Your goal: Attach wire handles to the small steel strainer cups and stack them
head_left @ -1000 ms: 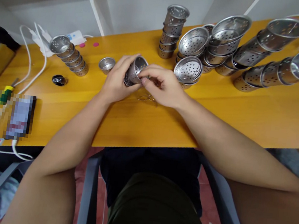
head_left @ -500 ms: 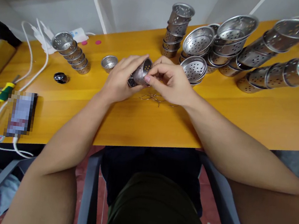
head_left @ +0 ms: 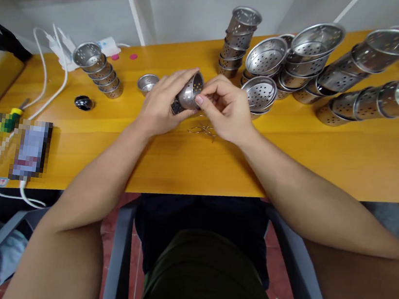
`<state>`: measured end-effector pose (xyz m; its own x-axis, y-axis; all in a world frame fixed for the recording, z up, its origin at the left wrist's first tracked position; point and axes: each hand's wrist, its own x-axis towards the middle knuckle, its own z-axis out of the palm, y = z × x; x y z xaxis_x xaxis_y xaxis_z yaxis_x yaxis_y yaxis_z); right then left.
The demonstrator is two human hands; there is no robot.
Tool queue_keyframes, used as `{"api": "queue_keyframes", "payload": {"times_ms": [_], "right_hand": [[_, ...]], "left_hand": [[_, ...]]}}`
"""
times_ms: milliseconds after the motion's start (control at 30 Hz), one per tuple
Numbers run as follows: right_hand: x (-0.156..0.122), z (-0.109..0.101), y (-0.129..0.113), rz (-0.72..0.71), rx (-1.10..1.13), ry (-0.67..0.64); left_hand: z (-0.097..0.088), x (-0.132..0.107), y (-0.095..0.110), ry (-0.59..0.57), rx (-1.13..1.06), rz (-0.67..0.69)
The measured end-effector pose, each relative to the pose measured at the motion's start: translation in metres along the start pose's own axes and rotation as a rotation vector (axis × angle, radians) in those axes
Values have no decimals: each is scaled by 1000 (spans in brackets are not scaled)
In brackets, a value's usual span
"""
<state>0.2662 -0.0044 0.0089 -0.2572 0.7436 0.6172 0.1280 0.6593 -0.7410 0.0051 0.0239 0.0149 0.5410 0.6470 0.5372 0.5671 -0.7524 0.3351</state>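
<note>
My left hand is wrapped round a small perforated metal strainer cup, tilted with its mouth toward my right hand. The fingers of my right hand are pinched at the cup's rim; anything thin between them is too small to make out. Below the hands, several thin bent wires lie on the wooden table. Just left of my left hand stands a small metal cup. A dark perforated piece shows partly under the held cup, mostly hidden by my fingers.
Leaning stacks of perforated cups and wider strainer baskets fill the back right. Another cup stack leans at left, near a shiny black object. A screwdriver, phone and white cables lie at the far left.
The held cup has turned slightly, so more of its inside shows. My right hand keeps its pinch at the rim. The whole view has shifted a little.
</note>
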Motion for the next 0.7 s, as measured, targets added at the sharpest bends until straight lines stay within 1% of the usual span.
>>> {"api": "queue_keyframes", "payload": {"times_ms": [100,233,333,400,533,600,633,700], "right_hand": [[0,0,1,17,-2,-10],[-1,6,5,15,-30,9],[-1,9,8,14,-38,17],[0,7,8,39,-14,4],[6,-7,1,60,183,-111],[9,-15,-4,63,271,-139],[10,-19,-6,64,277,-133],[10,-24,-7,54,195,-120]], "left_hand": [[-2,1,0,-6,-6,-9],[2,0,-5,-15,-18,-59],[3,-1,-7,-23,-6,-60],[1,-1,-7,-20,-10,-50],[-12,-2,-7,2,-44,-55],[-23,-3,-11,46,-49,-81],[-29,-4,-17,82,-48,-99],[-42,-7,-32,168,-37,-139]]}}
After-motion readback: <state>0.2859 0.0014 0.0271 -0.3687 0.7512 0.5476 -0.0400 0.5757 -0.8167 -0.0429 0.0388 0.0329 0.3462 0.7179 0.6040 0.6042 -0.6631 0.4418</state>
